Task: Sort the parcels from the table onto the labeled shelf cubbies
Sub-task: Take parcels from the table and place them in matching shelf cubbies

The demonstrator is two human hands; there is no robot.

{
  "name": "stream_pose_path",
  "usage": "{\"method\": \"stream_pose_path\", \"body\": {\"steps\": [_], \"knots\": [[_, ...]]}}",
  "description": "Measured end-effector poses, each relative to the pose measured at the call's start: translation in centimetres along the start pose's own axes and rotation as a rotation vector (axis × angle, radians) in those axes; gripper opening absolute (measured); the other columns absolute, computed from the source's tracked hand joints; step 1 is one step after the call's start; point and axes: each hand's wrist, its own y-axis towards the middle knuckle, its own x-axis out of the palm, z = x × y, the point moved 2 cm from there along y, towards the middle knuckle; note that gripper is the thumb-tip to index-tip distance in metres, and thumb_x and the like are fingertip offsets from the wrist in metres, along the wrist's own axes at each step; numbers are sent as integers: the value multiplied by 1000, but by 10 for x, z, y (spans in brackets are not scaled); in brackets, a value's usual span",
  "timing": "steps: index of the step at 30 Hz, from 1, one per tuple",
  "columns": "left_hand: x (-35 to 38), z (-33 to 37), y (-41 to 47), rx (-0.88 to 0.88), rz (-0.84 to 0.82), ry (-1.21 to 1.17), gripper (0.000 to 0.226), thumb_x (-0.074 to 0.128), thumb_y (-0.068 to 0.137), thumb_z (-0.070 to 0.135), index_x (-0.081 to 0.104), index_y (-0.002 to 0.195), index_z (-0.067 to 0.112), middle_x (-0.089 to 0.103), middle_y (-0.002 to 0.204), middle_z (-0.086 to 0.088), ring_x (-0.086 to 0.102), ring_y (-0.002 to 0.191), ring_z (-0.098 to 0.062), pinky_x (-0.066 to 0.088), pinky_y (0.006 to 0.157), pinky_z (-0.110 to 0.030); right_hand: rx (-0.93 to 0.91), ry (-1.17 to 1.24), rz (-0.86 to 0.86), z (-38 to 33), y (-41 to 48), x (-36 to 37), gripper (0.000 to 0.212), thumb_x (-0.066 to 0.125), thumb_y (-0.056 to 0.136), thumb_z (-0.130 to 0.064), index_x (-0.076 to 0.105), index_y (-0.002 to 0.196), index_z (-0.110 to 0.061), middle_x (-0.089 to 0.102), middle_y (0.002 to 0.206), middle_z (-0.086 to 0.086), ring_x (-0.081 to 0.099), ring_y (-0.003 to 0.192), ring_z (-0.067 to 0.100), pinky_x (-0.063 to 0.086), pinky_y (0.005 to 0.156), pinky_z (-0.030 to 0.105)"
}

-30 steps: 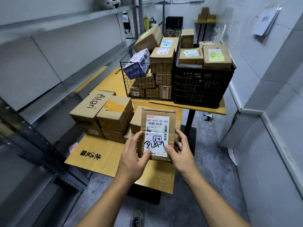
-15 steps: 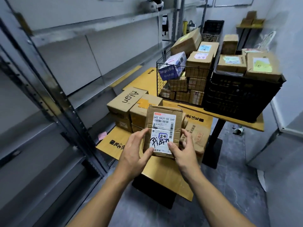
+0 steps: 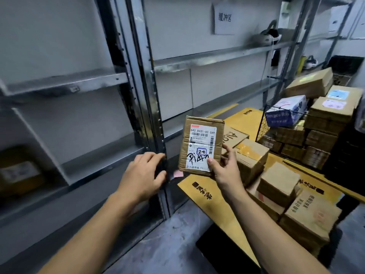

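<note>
Narrow storeroom, grey concrete floor (image 3: pixel 167 244). Metal shelving (image 3: pixel 88 82) runs along the left wall, with a dark upright post (image 3: pixel 151 107) at centre. A paper sign (image 3: pixel 224 18) with handwritten characters is on the wall above the upper right bay. A rounded grey object (image 3: pixel 264 37) sits on the upper shelf, can't tell what it is.

Table (image 3: pixel 199 187) with a yellow top is on the right, close to the shelving. Far end: a wire basket (image 3: pixel 262 123) stacked with cardboard boxes and a blue-and-white package (image 3: pixel 286 111) on top. A black crate (image 3: pixel 345 167) is at the far right edge. Nearer on the table are loose boxes: one with yellow tape (image 3: pixel 252 155) and a stack of small ones (image 3: pixel 278 182) at the near right.

The parcel (image 3: pixel 201 145) is a flat cardboard box, off the table, held upright in the air between the post and the table boxes. Its white label faces the camera, with "24" in a blue box and black handwriting below.

Right hand (image 3: pixel 225 169) grips the parcel at its lower right corner, thumb on the label and fingers behind.

Left hand (image 3: pixel 144 175) has nothing in it, fingers loosely curled, fingertips at the post. Contact with the post is unclear because of blur.

A pink note (image 3: pixel 177 173) shows low between post and table. A yellowish package (image 3: pixel 19 171) sits in the lower left bay, too blurred to read.
</note>
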Motion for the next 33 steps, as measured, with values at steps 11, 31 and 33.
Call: {"method": "stream_pose_path", "body": {"steps": [11, 31, 33], "knots": [[-82, -147, -40, -160, 20, 185, 55, 48, 92, 46, 38, 144, 29, 46, 140, 5, 41, 127, -19, 36, 104, -39, -149, 14, -190, -19, 11, 168, 64, 69, 94, -18, 39, 109, -72, 61, 120, -8, 63, 108, 4, 57, 91, 38], [-43, -301, -45, -447, -44, 172, 52, 46, 93, 45, 39, 142, 31, 47, 139, 5, 44, 124, -19, 39, 102, -40, -89, -41, -502, 48, 68, 372, 52, 62, 98, -14, 37, 137, -39, 59, 124, -4, 62, 103, -7, 54, 77, 14], [-37, -316, -38, -490, -53, 175, 52, 47, 93, 45, 38, 143, 31, 47, 140, 6, 44, 125, -19, 39, 102, -39, -78, -43, -543, 60, 85, 396, 51, 61, 99, -12, 37, 136, -37, 58, 124, -6, 61, 101, -10, 53, 77, 13]]}}
